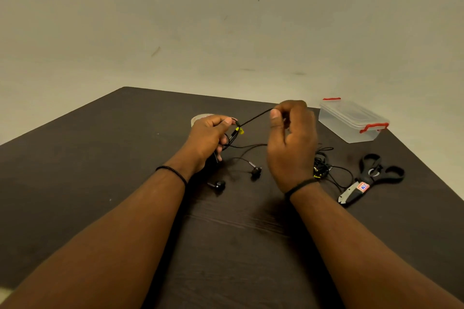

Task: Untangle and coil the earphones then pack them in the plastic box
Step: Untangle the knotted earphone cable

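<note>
Beside the right hand (pixel 291 143): scissors (pixel 371 178) (closed), plastic box (pixel 351 120).

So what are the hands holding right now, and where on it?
Both hold the thin black earphone cable. The left hand grips it by the yellow tag; the right hand pinches the taut stretch further along. The earbuds lie on the table.
</note>
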